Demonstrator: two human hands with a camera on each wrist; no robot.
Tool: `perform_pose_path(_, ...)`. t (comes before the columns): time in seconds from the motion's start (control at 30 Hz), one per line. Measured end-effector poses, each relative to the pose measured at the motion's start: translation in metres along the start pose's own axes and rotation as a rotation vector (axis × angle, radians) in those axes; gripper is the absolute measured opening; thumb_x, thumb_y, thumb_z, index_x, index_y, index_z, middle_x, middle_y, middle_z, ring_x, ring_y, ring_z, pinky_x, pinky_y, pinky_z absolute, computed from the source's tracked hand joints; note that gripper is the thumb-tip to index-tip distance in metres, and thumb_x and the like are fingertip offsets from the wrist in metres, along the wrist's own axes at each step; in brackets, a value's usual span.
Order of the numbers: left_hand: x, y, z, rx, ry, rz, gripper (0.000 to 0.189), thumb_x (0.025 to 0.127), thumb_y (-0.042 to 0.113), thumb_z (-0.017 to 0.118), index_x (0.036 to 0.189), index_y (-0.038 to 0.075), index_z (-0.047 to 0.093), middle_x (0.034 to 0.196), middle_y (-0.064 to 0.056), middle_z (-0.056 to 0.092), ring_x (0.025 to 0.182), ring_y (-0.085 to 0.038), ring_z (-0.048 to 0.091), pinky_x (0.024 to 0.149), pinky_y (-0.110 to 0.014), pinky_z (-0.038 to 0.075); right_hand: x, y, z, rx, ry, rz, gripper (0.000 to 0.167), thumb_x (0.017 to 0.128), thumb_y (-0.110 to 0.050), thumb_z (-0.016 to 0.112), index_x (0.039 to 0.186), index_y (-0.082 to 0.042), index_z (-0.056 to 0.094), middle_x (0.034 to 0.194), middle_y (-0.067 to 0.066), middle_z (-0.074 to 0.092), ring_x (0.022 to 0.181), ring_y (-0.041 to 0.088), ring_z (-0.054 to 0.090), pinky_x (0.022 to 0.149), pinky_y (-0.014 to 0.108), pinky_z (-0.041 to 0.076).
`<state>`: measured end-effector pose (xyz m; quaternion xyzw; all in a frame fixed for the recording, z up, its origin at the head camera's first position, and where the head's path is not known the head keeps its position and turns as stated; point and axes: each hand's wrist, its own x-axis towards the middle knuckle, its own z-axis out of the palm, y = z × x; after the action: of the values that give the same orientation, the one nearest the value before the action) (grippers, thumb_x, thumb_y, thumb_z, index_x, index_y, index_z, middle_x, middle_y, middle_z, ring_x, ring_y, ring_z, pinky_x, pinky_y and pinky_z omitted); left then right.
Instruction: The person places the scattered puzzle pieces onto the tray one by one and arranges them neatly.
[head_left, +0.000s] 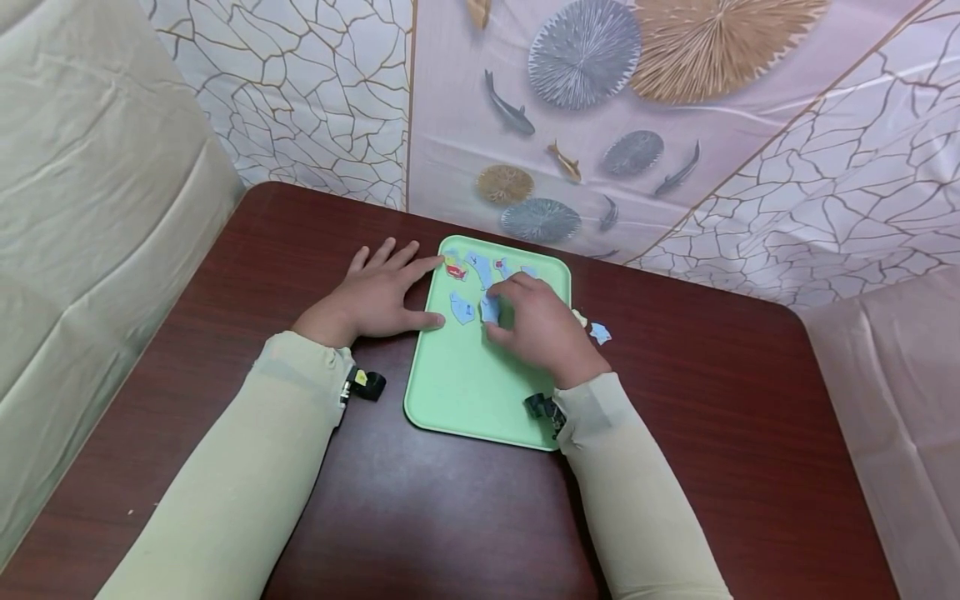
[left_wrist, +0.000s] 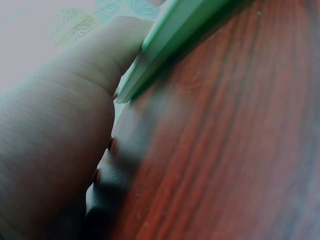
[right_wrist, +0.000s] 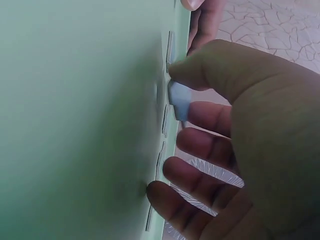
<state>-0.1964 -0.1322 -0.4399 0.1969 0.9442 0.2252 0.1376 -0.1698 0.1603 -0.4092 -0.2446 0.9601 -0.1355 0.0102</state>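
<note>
A light green tray lies on the table, with several flat, irregular, mostly light blue pieces like jigsaw puzzle pieces near its far end. My right hand is over the tray and pinches one light blue puzzle piece. In the right wrist view this puzzle piece stands tilted up between thumb and index finger. Beside it on the tray is another blue piece; farther back lies one with a red picture. With fingers spread, my left hand rests at the tray's left edge, thumb on the rim.
Just past the tray's right side, a blue piece and a pale piece, partly hidden by the right hand, lie on the dark red-brown table. A patterned cloth hangs behind the table's far edge.
</note>
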Motion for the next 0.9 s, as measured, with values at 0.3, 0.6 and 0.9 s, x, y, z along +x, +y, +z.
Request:
perform_pose_path(0.3,-0.0003,0.0011,-0.0005,-0.001,-0.002,-0.003,0.100,0.099,0.079,0.069,0.180,0.045,0.022,0.191,-0.011,0.009,0.178,-0.043,-0.006,0.139,-0.071,-0.004,-0.0003,-0.0016,-0.0005,-0.020,-0.048,-0.003,0.045,0.100,-0.033,0.082,0.138,-0.009,0.075,0.132,0.008,0.072,0.125,0.030,0.069,0.117,0.045,0.055)
perform_pose_path(0.6,0.0001,0.0022,-0.0007,0.000,-0.005,-0.005,0.100,0.098,0.080,0.069,0.180,0.045,0.023,0.191,-0.011,0.010,0.178,-0.042,-0.006,0.139,-0.071,-0.004,0.0001,-0.0011,0.0009,-0.029,-0.055,-0.019,0.046,0.101,-0.035,0.082,0.138,-0.009,0.076,0.133,0.009,0.073,0.128,0.032,0.068,0.120,0.046,0.053)
perform_pose_path(0.9,-0.0008,0.0022,-0.0006,-0.001,0.002,-0.006,0.100,0.099,0.078,0.070,0.180,0.044,0.024,0.191,-0.011,0.010,0.178,-0.043,-0.006,0.139,-0.071,-0.003,0.0011,0.0008,0.0040,-0.034,-0.067,-0.023,0.046,0.102,-0.036,0.081,0.139,-0.010,0.076,0.134,0.009,0.074,0.130,0.032,0.067,0.122,0.047,0.050)
